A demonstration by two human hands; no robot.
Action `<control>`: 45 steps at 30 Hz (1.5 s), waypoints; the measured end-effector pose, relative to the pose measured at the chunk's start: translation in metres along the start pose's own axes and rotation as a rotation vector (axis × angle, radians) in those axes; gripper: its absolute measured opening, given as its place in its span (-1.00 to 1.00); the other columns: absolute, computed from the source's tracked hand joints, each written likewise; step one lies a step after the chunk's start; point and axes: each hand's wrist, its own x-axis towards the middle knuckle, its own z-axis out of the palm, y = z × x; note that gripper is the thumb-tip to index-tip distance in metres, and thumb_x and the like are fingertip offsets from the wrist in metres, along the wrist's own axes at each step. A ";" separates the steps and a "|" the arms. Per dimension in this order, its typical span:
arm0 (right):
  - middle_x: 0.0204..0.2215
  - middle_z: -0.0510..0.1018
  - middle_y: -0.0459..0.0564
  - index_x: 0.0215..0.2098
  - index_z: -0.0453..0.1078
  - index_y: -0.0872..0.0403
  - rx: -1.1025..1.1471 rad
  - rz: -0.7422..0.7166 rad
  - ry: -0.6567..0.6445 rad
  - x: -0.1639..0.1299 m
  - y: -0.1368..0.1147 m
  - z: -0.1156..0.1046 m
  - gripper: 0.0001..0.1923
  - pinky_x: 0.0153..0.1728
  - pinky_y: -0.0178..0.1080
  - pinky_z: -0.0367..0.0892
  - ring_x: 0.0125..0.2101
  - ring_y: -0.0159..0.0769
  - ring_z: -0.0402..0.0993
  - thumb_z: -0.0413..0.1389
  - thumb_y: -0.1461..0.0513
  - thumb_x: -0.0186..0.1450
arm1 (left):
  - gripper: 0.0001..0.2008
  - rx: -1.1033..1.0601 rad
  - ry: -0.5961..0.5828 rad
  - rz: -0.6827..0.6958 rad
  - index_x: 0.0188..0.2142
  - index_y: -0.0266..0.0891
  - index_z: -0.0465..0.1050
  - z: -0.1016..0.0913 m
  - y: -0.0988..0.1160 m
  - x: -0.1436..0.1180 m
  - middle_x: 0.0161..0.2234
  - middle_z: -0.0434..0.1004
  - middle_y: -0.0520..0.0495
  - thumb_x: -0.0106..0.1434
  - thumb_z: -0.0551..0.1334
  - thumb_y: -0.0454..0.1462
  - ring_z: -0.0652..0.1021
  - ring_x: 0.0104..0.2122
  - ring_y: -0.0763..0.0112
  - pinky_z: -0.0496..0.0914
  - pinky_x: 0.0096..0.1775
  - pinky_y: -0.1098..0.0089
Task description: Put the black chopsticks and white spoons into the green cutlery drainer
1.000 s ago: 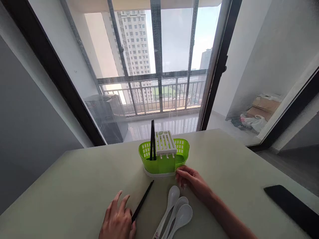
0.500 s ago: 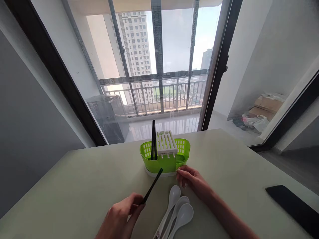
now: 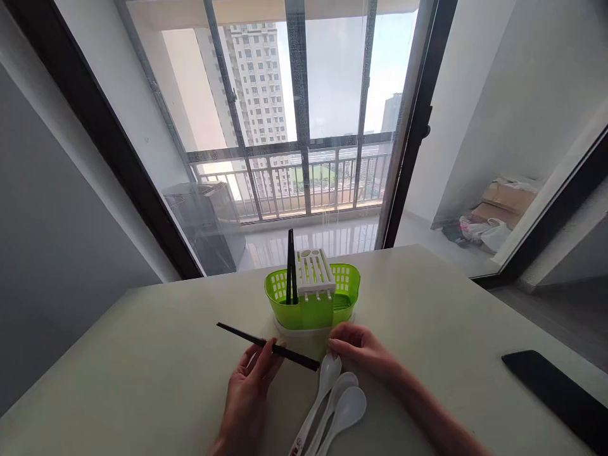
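A pair of black chopsticks [image 3: 297, 359] is held in my left hand [image 3: 254, 379], pinched near the middle and slanting down to the right. Their thick ends come close to the white spoons [image 3: 350, 407], several of which lie together on the table. My right hand [image 3: 357, 347] has its fingers curled closed with nothing visible in them, just above the bowl of the farthest spoon; whether it touches that spoon I cannot tell. Behind both hands stands a green and white cutlery basket [image 3: 315, 315]. More black chopsticks [image 3: 291, 269] stand upright in its left compartment.
The pale table [image 3: 156, 361] stretches out on both sides of the basket. A flat black object [image 3: 553, 389] lies at the right. Beyond the table's far edge is a glass door with a dark frame [image 3: 413, 145].
My left hand has turned the chopsticks from pointing up and right to slanting down and right. My right hand has moved slightly nearer, toward the farthest spoon.
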 end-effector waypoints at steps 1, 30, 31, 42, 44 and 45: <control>-0.47 0.57 -0.11 -0.31 0.55 0.07 -0.011 0.003 0.003 0.000 0.000 0.000 -0.65 -0.36 -0.29 0.30 -0.44 -0.37 0.43 0.36 -0.03 0.21 | -0.84 -0.029 -0.010 -0.017 -0.21 -0.25 0.57 0.000 -0.004 0.004 -0.18 0.73 -0.11 0.21 0.41 -0.44 0.71 -0.10 0.21 0.58 0.03 0.32; -0.53 0.57 -0.10 -0.40 0.64 0.08 -0.098 0.097 0.143 -0.002 0.001 0.001 -0.61 -0.44 -0.30 0.23 -0.51 -0.39 0.35 0.41 -0.07 0.09 | -0.73 -0.096 -0.148 -0.033 -0.31 -0.18 0.56 0.018 -0.024 0.004 -0.13 0.71 -0.04 0.04 0.56 -0.25 0.60 0.10 0.16 0.52 0.14 0.31; -0.53 0.57 -0.10 -0.40 0.64 0.08 -0.098 0.097 0.140 -0.002 0.001 0.001 -0.61 -0.44 -0.30 0.22 -0.51 -0.39 0.35 0.41 -0.07 0.09 | -0.71 -0.093 -0.150 -0.027 -0.31 -0.18 0.56 0.018 -0.024 0.004 -0.12 0.71 -0.04 0.01 0.57 -0.23 0.59 0.12 0.14 0.51 0.15 0.31; -0.57 0.52 -0.12 -0.44 0.62 0.08 -0.108 0.091 0.126 -0.003 -0.003 0.003 -0.61 -0.48 -0.29 0.18 -0.53 -0.39 0.30 0.40 -0.08 0.10 | -0.65 -0.054 -0.153 0.012 -0.31 -0.19 0.59 0.018 -0.024 0.002 -0.08 0.70 -0.05 -0.05 0.60 -0.15 0.57 0.14 0.10 0.52 0.15 0.29; -0.56 0.53 -0.11 -0.45 0.61 0.07 -0.110 0.090 0.136 -0.003 -0.003 0.003 -0.62 -0.47 -0.29 0.19 -0.53 -0.38 0.31 0.40 -0.07 0.10 | -0.69 -0.040 -0.129 0.013 -0.33 -0.19 0.59 0.017 -0.023 0.003 -0.14 0.72 -0.04 -0.01 0.59 -0.16 0.61 0.08 0.12 0.52 0.13 0.29; -0.55 0.53 -0.11 -0.45 0.61 0.07 -0.109 0.092 0.146 -0.003 -0.002 0.002 -0.62 -0.48 -0.29 0.19 -0.52 -0.38 0.32 0.41 -0.07 0.09 | -0.72 -0.033 -0.107 0.012 -0.35 -0.19 0.58 0.016 -0.021 0.005 -0.18 0.73 -0.03 0.01 0.58 -0.17 0.64 0.04 0.14 0.53 0.12 0.29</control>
